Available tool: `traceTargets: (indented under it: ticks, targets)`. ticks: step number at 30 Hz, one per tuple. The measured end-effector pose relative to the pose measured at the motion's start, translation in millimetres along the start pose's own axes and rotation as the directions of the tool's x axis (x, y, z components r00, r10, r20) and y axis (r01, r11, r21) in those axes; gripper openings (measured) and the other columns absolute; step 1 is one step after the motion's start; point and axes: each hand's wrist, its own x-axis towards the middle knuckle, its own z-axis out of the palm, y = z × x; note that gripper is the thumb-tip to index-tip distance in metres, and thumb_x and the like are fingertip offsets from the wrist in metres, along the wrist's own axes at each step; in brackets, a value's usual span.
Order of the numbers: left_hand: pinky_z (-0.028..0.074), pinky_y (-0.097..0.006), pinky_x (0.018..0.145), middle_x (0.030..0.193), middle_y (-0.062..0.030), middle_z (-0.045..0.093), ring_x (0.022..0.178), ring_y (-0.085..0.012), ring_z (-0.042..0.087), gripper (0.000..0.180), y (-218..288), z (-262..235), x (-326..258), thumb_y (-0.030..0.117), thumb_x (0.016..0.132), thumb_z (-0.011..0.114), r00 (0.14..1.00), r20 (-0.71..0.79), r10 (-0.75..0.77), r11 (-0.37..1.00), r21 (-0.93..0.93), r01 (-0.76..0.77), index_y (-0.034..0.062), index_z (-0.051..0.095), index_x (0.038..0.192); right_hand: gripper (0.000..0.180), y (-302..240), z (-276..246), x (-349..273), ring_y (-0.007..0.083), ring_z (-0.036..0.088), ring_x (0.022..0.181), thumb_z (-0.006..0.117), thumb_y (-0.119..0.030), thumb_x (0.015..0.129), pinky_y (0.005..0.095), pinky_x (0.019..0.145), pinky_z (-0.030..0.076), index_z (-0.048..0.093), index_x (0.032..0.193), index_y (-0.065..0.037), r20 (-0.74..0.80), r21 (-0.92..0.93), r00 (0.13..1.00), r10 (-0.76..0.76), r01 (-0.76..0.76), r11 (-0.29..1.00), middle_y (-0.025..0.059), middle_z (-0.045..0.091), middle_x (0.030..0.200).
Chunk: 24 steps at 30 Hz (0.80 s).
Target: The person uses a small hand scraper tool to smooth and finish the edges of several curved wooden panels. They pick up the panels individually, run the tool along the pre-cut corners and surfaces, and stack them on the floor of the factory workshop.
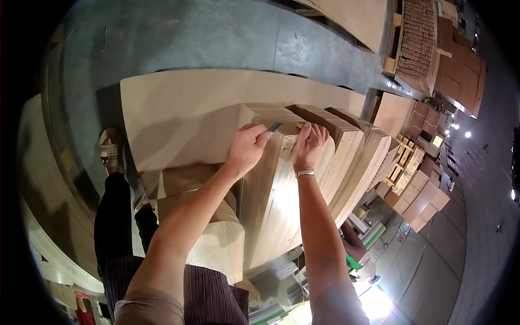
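Workshop floor: smooth grey concrete floor (pixel 216 38), beyond my landmark, the tall pale-wood stack of thin panels (pixel 265 189) mid-view.
Blade: thin, flat, grey blade-like strip (pixel 275 127), at the stack's upper end; contact unclear to me.
Left hand: my left hand (pixel 249 145), clenched around the strip.
Right hand: my right hand (pixel 310 145), fingers curled at the stack's upper right edge; I cannot tell whether it grips.
Edge work: I judge it under way; the next move calls for a steady stack and right-hand fingers clear of the strip.
Neighbours: a second pale-wood panel stack (pixel 346 142) close on the right, limiting room; rounded pale-wood pieces (pixel 214 246) to the left.
Board: broad tan wooden board (pixel 173 105), left of and beyond the stack.
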Motion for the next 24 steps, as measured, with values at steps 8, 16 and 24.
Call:
traceTargets:
  ticks: [8, 16, 24]
  targets:
    - [0.032, -0.032, 0.051, 0.061, -0.0075, 0.035, 0.057, -0.0147, 0.032, 0.028, -7, -44, -33, 0.008, 0.091, 0.061, 0.991, -0.017, -0.132, 0.991, -0.005, 0.132, -0.0024, 0.046, 0.071, 0.036, -51, -6, -17, 0.0343, 0.051, 0.114, 0.07, -0.018, 0.075, 0.0526, 0.109, 0.027, 0.062, 0.107, -0.004, 0.106, 0.071, 0.973, -0.204, 0.197, 0.978, 0.0132, 0.06, 0.114]
    - [0.031, -0.032, 0.049, 0.06, -0.0073, 0.034, 0.056, -0.013, 0.031, 0.03, -3, -54, -32, 0.011, 0.091, 0.061, 0.999, -0.019, -0.05, 0.996, 0.074, 0.051, -0.0021, 0.045, 0.07, 0.029, -41, 9, -26, 0.0314, 0.056, 0.108, 0.064, 0.001, 0.07, 0.0529, 0.108, 0.03, 0.061, 0.098, -0.005, 0.038, 0.158, 0.982, -0.184, 0.176, 0.972, 0.0103, 0.063, 0.105]
    - [0.034, -0.034, 0.051, 0.062, -0.0118, 0.041, 0.055, -0.0201, 0.037, 0.024, -9, -50, -31, 0.011, 0.089, 0.062, 0.998, -0.07, -0.002, 0.996, 0.089, 0.009, -0.0018, 0.049, 0.073, 0.019, -38, -1, -16, 0.031, 0.053, 0.113, 0.061, -0.015, 0.083, 0.0516, 0.11, 0.025, 0.065, 0.1, -0.007, 0.096, 0.115, 0.988, -0.124, 0.113, 0.987, 0.0091, 0.064, 0.104]
